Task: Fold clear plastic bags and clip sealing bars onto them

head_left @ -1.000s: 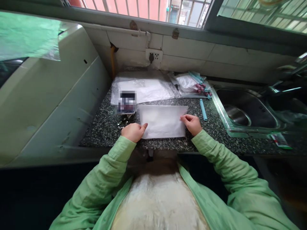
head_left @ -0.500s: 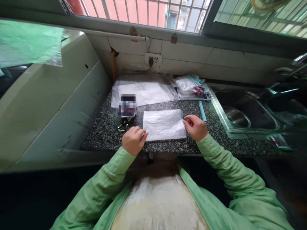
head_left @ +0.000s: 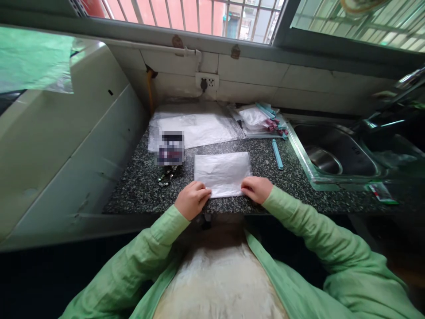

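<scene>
Both hands press down on the near edge of a white plastic bag point(head_left: 222, 173) lying flat on the counter point(head_left: 139, 186): the left hand point(head_left: 192, 199) curls its fingers over the bag's 7 o'clock corner, the right hand point(head_left: 255, 189) over its 5 o'clock corner. A blue strip point(head_left: 277, 153) lies at 2 o'clock, a phone point(head_left: 170, 148) at 10 o'clock, more bags point(head_left: 195, 126) at 12, and a sink point(head_left: 332, 155) at 3.

Speckled granite counter point(head_left: 265, 166) bears plastic bags point(head_left: 222, 173), blue strip point(head_left: 277, 154), keys point(head_left: 166, 176).
</scene>
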Demonstrator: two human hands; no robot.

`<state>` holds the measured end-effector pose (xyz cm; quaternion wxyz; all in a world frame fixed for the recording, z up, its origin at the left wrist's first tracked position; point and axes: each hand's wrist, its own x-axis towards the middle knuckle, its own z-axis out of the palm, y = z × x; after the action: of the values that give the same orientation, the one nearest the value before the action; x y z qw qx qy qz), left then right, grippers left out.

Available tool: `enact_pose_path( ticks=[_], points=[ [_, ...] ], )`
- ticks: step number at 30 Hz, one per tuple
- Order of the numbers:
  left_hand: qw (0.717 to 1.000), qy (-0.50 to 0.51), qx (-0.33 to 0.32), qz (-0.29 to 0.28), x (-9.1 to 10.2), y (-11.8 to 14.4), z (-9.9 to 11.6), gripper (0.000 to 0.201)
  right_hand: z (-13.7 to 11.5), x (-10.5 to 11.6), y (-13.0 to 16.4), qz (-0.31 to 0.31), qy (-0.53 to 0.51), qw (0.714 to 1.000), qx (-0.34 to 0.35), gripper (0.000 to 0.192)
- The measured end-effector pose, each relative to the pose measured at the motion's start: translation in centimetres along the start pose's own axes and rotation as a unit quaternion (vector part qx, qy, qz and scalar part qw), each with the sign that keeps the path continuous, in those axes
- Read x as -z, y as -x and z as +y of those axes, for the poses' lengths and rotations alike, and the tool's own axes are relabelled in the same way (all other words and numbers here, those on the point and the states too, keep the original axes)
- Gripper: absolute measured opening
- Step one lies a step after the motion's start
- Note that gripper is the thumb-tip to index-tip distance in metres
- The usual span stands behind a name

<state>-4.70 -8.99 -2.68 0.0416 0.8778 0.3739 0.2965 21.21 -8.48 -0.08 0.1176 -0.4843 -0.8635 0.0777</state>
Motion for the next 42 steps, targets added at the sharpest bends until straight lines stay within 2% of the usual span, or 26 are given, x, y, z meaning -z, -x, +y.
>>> enact_pose_path(
  ticks=[3, 5, 8, 11, 15, 18, 20, 22, 24, 26, 29, 32, 35, 38, 42],
  points=[
    [1.0, 0.01, 0.022, 0.001, 0.8, -2.4, -1.1, 0.021, 1.0, 2.8, -2.9, 0.015, -0.019, 1.0, 0.006, 0.011],
    [0.999, -0.007, 0.032, -0.021, 0.6, -4.3, -1.8, 0.022, 1.3, 3.5, -5.4, 0.044, -0.006, 0.999, 0.002, 0.013],
    [0.992, -0.071, 0.083, -0.064, -0.5, -6.4, -2.5, 0.023, 1.8, 2.2, -8.3, 0.01, 0.016, 1.0, -0.015, 0.02],
    [0.984, -0.096, 0.112, -0.095, -2.0, -6.5, -2.9, 0.024, 2.7, 0.0, -9.0, -0.021, 0.045, 0.998, -0.029, 0.026],
    [0.988, -0.083, 0.099, -0.087, -2.8, -5.8, -3.6, 0.025, 4.6, -1.1, -8.0, -0.018, 0.015, 0.999, -0.025, 0.028],
    [0.991, -0.07, 0.084, -0.071, -2.4, -5.3, -4.1, 0.025, 5.5, -0.3, -7.4, -0.03, 0.018, 0.998, -0.05, 0.03],
    [0.996, -0.055, 0.052, -0.054, -1.6, -4.7, -4.1, 0.024, 5.5, 0.6, -6.9, -0.017, 0.032, 0.998, -0.052, 0.031],
    [0.999, -0.038, -0.002, -0.034, -0.5, -3.4, -3.7, 0.023, 4.7, 1.2, -5.7, 0.028, 0.043, 0.999, -0.012, 0.032],
    [0.998, -0.013, -0.056, -0.033, 0.3, -1.5, -3.0, 0.022, 3.2, 1.2, -4.0, 0.072, 0.04, 0.994, 0.075, 0.032],
    [0.998, 0.002, -0.062, -0.009, 0.7, 0.5, -2.1, 0.021, 1.6, 0.7, -1.9, 0.087, 0.046, 0.985, 0.141, 0.032],
    [0.997, 0.01, -0.07, 0.011, 0.6, 2.7, -1.3, 0.021, -0.1, -0.4, 1.0, 0.08, 0.102, 0.979, 0.158, 0.032],
    [0.998, 0.031, -0.048, 0.029, 0.4, 3.6, -1.2, 0.021, -0.1, -1.1, 2.9, 0.087, 0.135, 0.979, 0.128, 0.035],
    [0.997, 0.036, 0.025, 0.057, 0.8, 3.8, -1.2, 0.02, 0.7, -1.4, 3.8, 0.099, 0.135, 0.98, 0.104, 0.037],
    [0.992, -0.007, 0.096, 0.085, 1.5, 4.0, -0.8, 0.017, 1.2, -1.7, 4.3, 0.118, 0.122, 0.98, 0.101, 0.034],
    [0.992, -0.007, 0.11, 0.068, 1.5, 4.1, 0.5, 0.015, 1.0, -1.8, 4.8, 0.149, 0.107, 0.977, 0.107, 0.028]
  ],
)
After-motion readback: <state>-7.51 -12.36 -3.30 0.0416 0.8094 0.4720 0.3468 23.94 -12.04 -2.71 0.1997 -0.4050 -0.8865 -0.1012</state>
